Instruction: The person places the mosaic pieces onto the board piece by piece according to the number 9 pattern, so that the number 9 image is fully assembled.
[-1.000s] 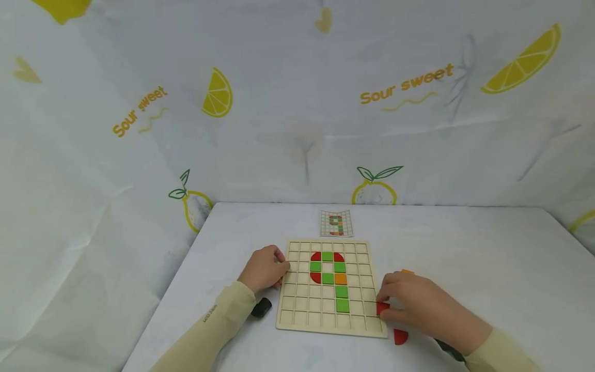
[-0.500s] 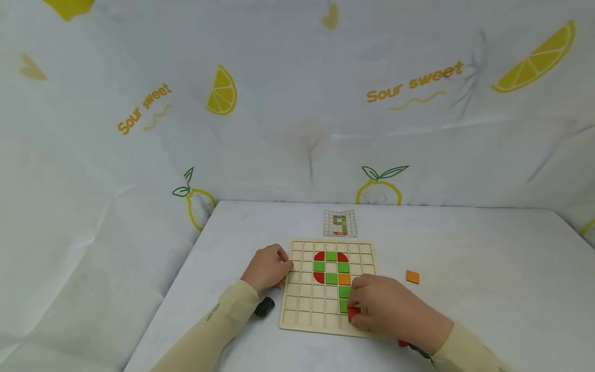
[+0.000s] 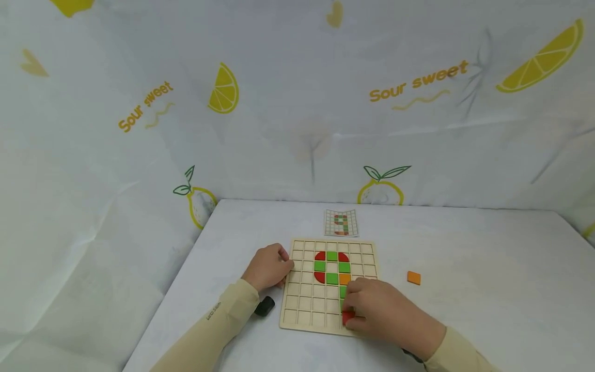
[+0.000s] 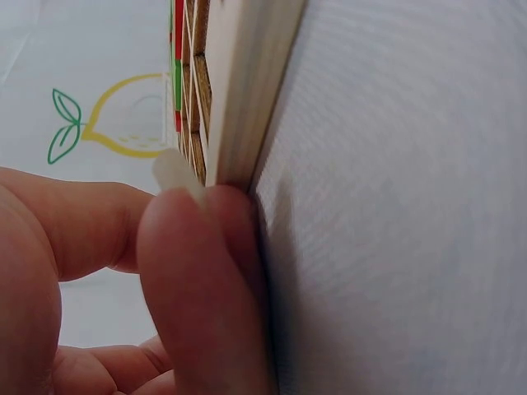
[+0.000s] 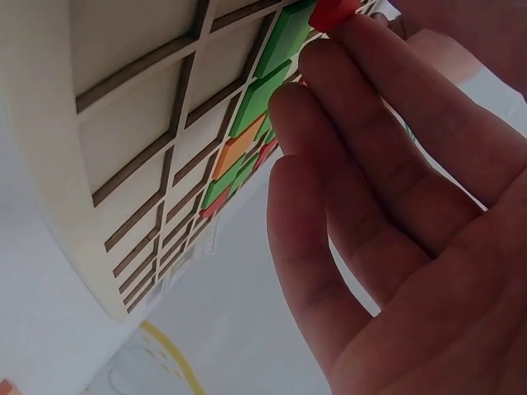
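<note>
A wooden grid board [image 3: 306,304] lies on the table, bearing green, red and orange tiles arranged like a figure 9. My right hand [image 3: 382,310] pinches a red tile [image 3: 348,318] over the lower part of the board, just below the green column [image 3: 343,292], which the fingers partly cover. In the right wrist view this red tile [image 5: 333,13] shows at the fingertips, cut by the top edge. My left hand [image 3: 268,267] holds the board's left edge; the left wrist view has thumb and a finger close together at the wooden rim [image 4: 251,90].
Beyond the board lies a printed card [image 3: 341,223] with a similar coloured 9. A loose orange tile [image 3: 413,278] rests right of the board. Beside the left wrist is a small black object [image 3: 265,306]. A lemon-print cloth [image 3: 279,103] hangs behind the table.
My right hand has carried the red tile leftward from the board's right edge to below the green column. The orange tile has come into full view. My left hand stays at the edge.
</note>
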Demonstrator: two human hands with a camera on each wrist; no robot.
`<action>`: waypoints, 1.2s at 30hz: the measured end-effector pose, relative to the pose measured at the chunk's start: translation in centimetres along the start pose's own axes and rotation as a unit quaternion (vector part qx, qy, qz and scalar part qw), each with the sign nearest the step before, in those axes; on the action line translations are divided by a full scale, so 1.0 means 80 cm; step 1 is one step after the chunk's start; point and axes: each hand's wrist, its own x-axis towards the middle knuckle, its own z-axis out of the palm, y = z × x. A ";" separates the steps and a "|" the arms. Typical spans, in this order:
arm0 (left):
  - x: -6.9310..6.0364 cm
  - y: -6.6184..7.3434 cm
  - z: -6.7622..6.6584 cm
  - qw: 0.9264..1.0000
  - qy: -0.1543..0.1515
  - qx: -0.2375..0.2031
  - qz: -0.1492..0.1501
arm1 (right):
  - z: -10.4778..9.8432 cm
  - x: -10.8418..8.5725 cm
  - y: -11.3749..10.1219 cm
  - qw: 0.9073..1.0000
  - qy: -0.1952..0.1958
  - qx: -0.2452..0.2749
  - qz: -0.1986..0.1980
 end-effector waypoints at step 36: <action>0.000 0.000 0.000 1.000 -0.002 0.001 0.000 | 0.004 -0.001 -0.006 1.000 -0.011 0.005 0.013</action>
